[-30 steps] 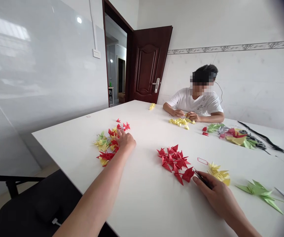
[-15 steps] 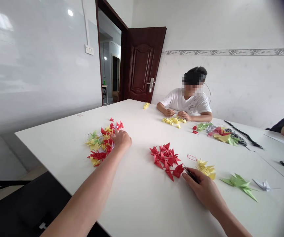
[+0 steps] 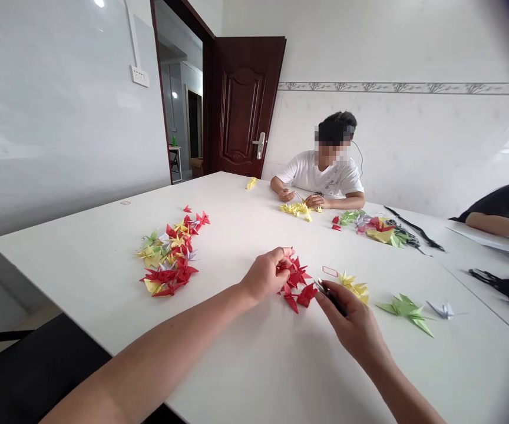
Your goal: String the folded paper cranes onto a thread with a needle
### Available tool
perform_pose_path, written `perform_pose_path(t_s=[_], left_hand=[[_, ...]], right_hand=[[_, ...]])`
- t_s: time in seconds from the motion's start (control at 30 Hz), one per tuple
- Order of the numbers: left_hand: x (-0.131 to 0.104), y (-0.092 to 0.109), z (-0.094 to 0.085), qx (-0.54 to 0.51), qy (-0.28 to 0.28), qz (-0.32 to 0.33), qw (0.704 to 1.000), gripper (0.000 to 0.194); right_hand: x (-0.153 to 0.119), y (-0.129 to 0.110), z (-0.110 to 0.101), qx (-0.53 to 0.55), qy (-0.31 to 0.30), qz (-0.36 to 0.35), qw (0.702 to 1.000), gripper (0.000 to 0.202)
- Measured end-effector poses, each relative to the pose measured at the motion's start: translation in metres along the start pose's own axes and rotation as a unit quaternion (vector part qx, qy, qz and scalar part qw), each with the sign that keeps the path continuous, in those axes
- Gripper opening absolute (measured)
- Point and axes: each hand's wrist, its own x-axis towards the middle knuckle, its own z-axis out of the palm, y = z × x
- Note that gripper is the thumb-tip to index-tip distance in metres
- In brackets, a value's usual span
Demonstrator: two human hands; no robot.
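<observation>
My left hand [image 3: 268,271] is at the left side of a pile of red paper cranes [image 3: 296,275], its fingers closed in a pinch over them; what lies between the fingertips is hidden. My right hand [image 3: 351,312] grips a dark tool with a metal tip [image 3: 331,297] just right of the red pile. Yellow cranes [image 3: 354,287] lie behind that hand. Farther right are green cranes [image 3: 407,312] and a white one [image 3: 443,310]. A mixed heap of red, yellow, green and white cranes [image 3: 170,259] sits on the left part of the table.
Across the white table [image 3: 232,353], a person in a white shirt [image 3: 325,176] handles yellow cranes [image 3: 297,209]. Mixed cranes [image 3: 380,228] and black cords [image 3: 416,229] lie at the right. Another person's arm [image 3: 497,224] rests near black strands [image 3: 508,290].
My left hand has moved right, from the mixed heap to the red pile. My right hand still holds the tool. The view has shifted slightly.
</observation>
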Motion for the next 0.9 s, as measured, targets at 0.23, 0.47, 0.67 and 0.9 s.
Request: perform_pose_path(t_s=[0.23, 0.47, 0.67, 0.9], left_hand=[[-0.010, 0.009, 0.014, -0.080, -0.067, 0.041, 0.994, 0.030], [-0.012, 0.009, 0.018, -0.106, -0.089, 0.035, 0.990, 0.035], [-0.013, 0.007, 0.020, -0.115, -0.085, 0.047, 0.989, 0.036], [-0.013, 0.006, 0.021, -0.114, -0.080, 0.049, 0.989, 0.035]], right_hand=[[-0.012, -0.010, 0.008, -0.006, -0.026, -0.115, 0.993, 0.037], [-0.009, -0.005, 0.008, -0.028, -0.015, -0.118, 0.992, 0.036], [-0.008, -0.002, 0.007, -0.049, -0.002, -0.122, 0.991, 0.036], [-0.007, -0.003, 0.005, -0.070, -0.006, -0.134, 0.988, 0.036]])
